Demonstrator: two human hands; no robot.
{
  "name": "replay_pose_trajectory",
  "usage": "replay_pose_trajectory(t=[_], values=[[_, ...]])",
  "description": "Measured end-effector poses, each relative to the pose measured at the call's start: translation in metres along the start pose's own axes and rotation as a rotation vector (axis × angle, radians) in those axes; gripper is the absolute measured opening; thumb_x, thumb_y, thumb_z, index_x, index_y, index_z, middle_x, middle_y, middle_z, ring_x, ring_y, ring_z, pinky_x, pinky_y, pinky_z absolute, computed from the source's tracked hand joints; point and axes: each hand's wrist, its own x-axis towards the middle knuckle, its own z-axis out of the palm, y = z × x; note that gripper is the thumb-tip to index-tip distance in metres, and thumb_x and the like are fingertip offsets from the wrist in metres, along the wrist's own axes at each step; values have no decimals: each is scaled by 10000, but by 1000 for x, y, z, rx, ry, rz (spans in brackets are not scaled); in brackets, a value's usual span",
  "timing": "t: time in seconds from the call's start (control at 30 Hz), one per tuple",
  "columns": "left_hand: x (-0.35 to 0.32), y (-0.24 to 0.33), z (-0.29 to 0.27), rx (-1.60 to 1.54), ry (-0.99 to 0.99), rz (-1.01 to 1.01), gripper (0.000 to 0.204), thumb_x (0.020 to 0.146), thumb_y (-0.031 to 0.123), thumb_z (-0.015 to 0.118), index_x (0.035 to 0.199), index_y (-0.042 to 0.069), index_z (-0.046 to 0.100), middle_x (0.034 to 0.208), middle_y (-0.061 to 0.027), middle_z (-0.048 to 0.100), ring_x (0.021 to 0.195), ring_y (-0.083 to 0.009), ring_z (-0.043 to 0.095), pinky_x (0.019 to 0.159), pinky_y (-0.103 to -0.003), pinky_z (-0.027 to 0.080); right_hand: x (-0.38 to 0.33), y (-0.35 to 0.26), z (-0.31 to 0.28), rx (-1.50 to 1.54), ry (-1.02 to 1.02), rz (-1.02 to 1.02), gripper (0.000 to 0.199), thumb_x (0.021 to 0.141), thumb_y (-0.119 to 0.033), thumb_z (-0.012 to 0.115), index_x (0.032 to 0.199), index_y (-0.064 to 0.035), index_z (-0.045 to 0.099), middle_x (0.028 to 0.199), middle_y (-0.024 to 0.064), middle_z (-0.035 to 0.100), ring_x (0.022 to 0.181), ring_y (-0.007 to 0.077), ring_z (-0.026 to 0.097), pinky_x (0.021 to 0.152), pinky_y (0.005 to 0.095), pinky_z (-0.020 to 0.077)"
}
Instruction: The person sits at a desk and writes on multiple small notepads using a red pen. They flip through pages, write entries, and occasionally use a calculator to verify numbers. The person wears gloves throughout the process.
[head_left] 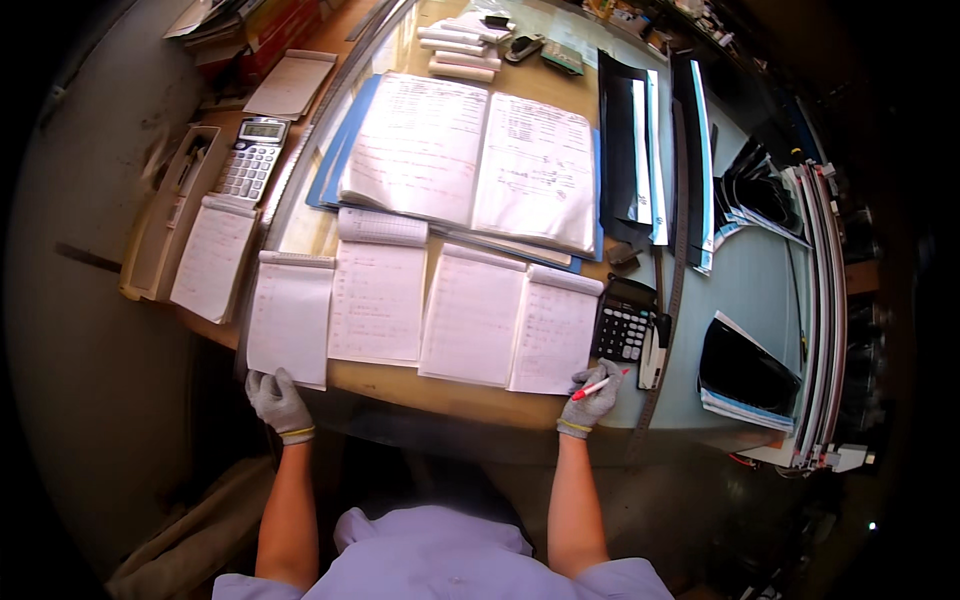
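Note:
My left hand (280,403), in a grey glove with a yellow cuff, is at the table's front edge by the bottom corner of the leftmost notepad (290,322). Its fingers are slightly bent and apart, with nothing seen in them. In the same kind of glove, my right hand (592,402) is closed around a red-and-white pen (591,388), close to the lower corner of another notepad (556,335). Between the hands lie two more handwritten pads (378,300) (470,315). A black calculator (625,322) sits just beyond my right hand.
A large open ledger (415,145) lies on blue folders behind the pads. On the left are a silver calculator (252,160), a notepad (213,255) and a long box (180,220). To the right are a utility knife (653,355), a long ruler (682,200) and black strips (622,130).

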Motion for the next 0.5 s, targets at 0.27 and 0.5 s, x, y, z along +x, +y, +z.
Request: replay_pose_trajectory(t=[0.27,0.5], values=[[1,-6,-5,29,-41,19,248,956,170,675,919,-72,709,1227,-264,655,1146,-413,594,997,-486,471,-6,-11,7,-119,-2,-32,180,1063,-156,531,1169,-23,589,700,38,574,607,105,537,565,249,435],[35,17,-19,-422,-4,-358,290,968,119,696,734,-24,602,850,-66,642,830,-187,581,782,-340,476,-2,-1,-1,-46,-16,46,175,1071,-95,471,1175,-36,599,731,26,551,629,100,523,541,239,433]])
